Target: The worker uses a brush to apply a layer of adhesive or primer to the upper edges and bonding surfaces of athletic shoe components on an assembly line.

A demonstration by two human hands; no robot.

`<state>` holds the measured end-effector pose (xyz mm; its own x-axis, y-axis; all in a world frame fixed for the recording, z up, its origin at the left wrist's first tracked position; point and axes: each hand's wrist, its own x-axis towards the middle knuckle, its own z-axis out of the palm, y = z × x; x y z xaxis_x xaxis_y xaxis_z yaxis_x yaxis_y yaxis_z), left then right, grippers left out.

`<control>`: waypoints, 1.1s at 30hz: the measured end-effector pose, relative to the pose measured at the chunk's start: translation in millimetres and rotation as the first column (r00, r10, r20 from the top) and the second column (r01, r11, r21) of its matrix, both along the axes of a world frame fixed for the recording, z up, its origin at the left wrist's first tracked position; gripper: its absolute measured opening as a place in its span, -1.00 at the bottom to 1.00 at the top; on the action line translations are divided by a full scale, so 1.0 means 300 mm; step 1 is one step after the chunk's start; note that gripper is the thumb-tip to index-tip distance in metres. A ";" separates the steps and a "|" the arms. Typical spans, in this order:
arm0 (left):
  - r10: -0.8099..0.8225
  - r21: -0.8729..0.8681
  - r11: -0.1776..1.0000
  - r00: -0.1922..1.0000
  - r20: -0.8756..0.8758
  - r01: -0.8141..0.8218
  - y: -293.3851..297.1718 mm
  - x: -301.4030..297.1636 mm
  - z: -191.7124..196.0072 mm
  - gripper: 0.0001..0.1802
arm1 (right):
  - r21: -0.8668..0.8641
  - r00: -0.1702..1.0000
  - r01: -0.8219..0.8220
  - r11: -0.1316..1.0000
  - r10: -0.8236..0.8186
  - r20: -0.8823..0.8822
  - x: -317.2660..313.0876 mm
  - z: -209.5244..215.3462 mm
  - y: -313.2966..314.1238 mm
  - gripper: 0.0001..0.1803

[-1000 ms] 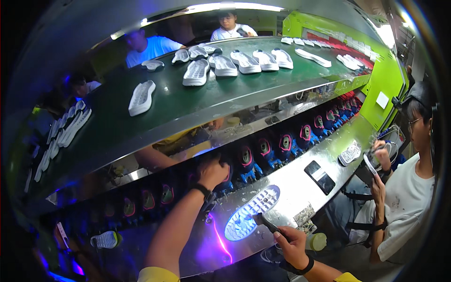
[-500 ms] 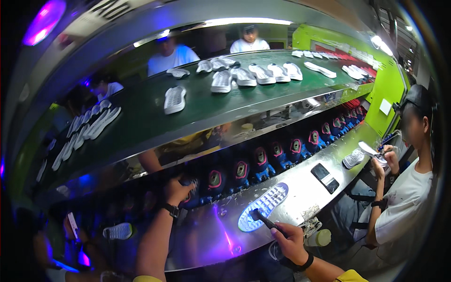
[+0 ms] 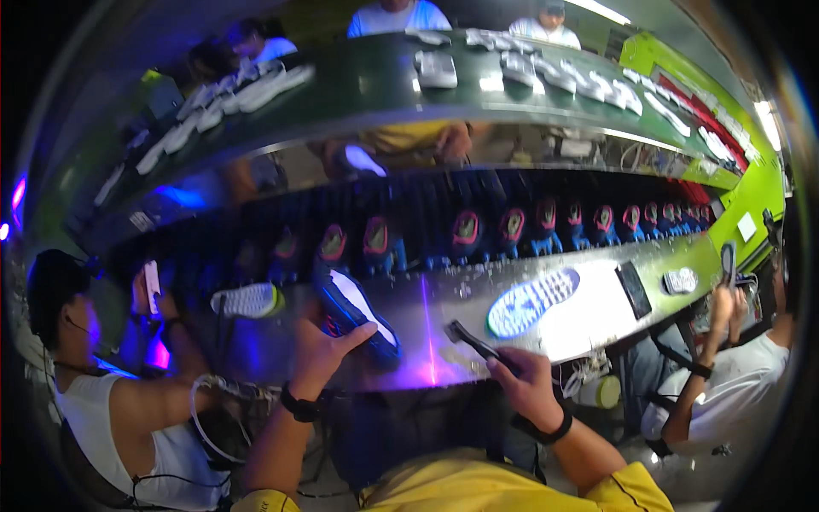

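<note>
Shoe (image 3: 359, 311): left hand (image 3: 324, 348) closed round it, long axis eleven-to-five. Brush (image 3: 473, 342): right hand (image 3: 531, 386) closed round it, at shoe's three o'clock.

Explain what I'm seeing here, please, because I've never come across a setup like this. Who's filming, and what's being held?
There's no robot: a person is working with two bare hands, filmed by a wide fisheye camera worn on their head and looking down, which is why straight edges bend. The left hand holds a dark shoe upper, its pale underside showing. The right hand holds a dark brush-like tool by its handle. On the metal bench lie a blue-white sole, a dark phone and other soles. Beyond, more pale soles lie on a raised green surface.
</note>
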<state>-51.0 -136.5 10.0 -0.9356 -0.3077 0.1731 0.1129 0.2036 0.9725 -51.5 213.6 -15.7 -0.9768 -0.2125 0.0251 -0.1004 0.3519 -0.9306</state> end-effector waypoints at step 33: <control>0.027 -0.680 0.710 0.973 -0.229 -0.180 0.110 0.479 -0.278 -0.22 | -0.286 0.909 -0.255 0.924 0.329 0.255 0.133 -0.208 -0.354 -0.68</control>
<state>92.6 -103.4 -73.3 -0.8299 -0.1220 0.5444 0.2140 0.8316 0.5125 -11.7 107.4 -78.2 -0.8423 -0.5132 -0.1648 0.1256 0.1103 -0.9859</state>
